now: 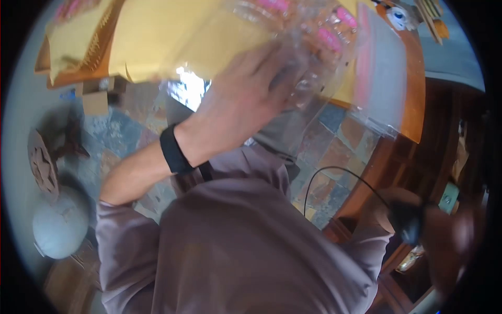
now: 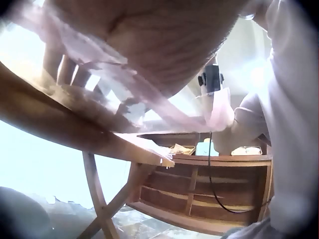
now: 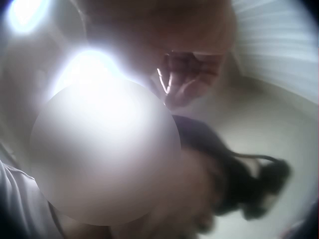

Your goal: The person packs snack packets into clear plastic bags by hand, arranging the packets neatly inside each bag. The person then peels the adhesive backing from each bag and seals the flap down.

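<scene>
In the head view my left hand (image 1: 243,94), with a black band at the wrist, grips a clear plastic bag (image 1: 329,78) at the table's near edge. Pink-labelled pieces (image 1: 329,39) show through the film. From the left wrist, a pinkish strip of plastic film (image 2: 164,104) crosses below the palm, and the fingers (image 2: 65,69) reach down at the left. My right hand (image 1: 455,230) is raised at the far right, blurred, with the wrist camera (image 1: 408,220) on it. In the right wrist view its fingers (image 3: 192,79) hang loosely curled near the head.
Yellow padded envelopes (image 1: 151,42) lie on the wooden table (image 1: 415,99). A clear zip bag with a pink strip (image 1: 384,78) lies at the right. Wooden shelves (image 1: 402,141) stand to the right, and a pale round vessel (image 1: 60,225) at the left. A black cable (image 1: 334,168) loops from the right wrist.
</scene>
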Tool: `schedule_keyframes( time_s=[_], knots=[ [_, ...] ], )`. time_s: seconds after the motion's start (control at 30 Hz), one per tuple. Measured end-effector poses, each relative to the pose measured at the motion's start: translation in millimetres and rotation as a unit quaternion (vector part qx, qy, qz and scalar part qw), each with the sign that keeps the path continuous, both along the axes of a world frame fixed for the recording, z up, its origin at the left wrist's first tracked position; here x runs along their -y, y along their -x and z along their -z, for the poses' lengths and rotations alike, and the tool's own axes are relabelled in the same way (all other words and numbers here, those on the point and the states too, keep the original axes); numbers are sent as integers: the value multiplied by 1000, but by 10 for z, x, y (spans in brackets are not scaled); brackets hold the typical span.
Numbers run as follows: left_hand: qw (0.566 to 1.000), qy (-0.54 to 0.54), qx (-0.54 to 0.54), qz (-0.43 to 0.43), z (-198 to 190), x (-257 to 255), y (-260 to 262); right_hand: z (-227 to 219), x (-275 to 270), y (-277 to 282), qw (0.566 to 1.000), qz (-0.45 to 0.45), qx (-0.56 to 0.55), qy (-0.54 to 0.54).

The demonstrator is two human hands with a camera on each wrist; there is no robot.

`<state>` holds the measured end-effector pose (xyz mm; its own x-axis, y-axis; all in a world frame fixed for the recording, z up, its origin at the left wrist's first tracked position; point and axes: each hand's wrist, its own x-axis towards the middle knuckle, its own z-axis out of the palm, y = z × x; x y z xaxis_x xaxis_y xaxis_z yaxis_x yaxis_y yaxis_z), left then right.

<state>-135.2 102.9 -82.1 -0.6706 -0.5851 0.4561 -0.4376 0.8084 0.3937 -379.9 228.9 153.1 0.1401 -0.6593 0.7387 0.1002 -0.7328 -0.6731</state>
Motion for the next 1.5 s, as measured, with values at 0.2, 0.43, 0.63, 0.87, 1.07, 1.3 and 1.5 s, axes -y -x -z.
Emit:
schedule_keyframes(
  time_s=[0.2, 0.43, 0.63, 0.87, 1.07, 1.3, 1.5],
  knots=[
    [999, 6, -43, 24, 12, -135, -556, 617, 429, 60, 988, -80, 78, -108],
    [990, 128, 2, 49, -331, -147, -1288, 1091, 490, -35, 971, -120, 185, -87],
    [973, 184, 101, -95, -592, -53, -1670, 1274, 504, -61, 957, -156, 235, -72],
    [955, 195, 133, -178, -732, 190, -2068, 1125, 550, -111, 951, -192, 237, -49],
    [943, 175, 9, -283, -722, 587, -2216, 1282, 500, -186, 935, -198, 293, -19],
    [915, 29, -39, -401, -747, 973, -2462, 1347, 644, -221, 914, -227, 333, 43],
    [915, -9, -54, -400, -780, 1347, -2599, 1293, 851, -269, 895, -266, 347, 82]
  ],
)
